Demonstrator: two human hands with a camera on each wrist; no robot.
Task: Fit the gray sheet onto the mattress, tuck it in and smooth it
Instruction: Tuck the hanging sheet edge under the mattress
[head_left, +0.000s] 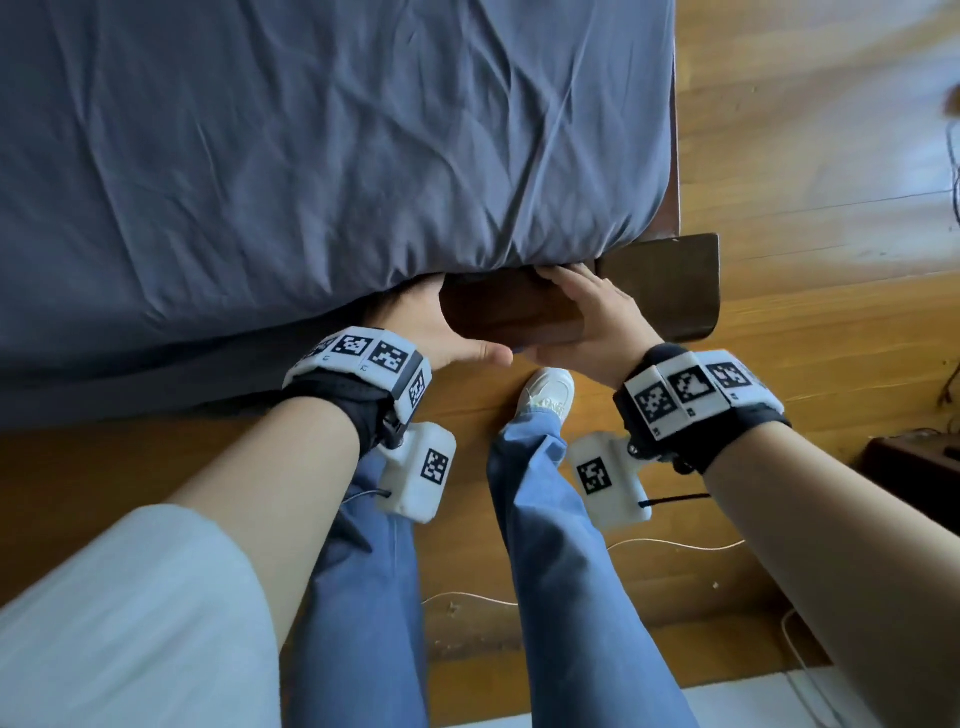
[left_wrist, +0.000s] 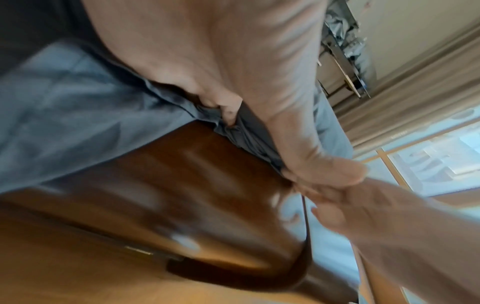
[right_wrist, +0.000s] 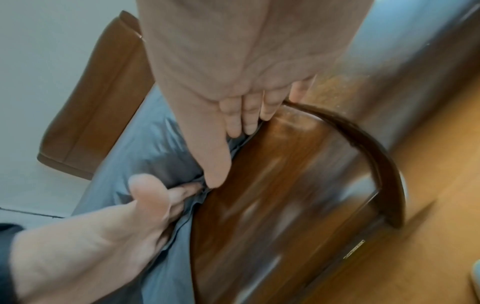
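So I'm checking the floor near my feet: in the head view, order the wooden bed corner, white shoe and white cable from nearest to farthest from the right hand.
1. Wooden bed corner: the right hand rests on it, at the mattress edge.
2. White shoe: on the floor just below the hand.
3. White cable: farther down the floor, under the right forearm.

You stand in a home bedroom, a bed under a gray sheet (head_left: 311, 156) on a dark wooden bed frame (head_left: 660, 280), warm wood-plank floor (head_left: 805, 130), beige curtains (left_wrist: 415, 92) beside a bright window (left_wrist: 441, 156), padded brown headboard (right_wrist: 98, 102) against a pale wall.
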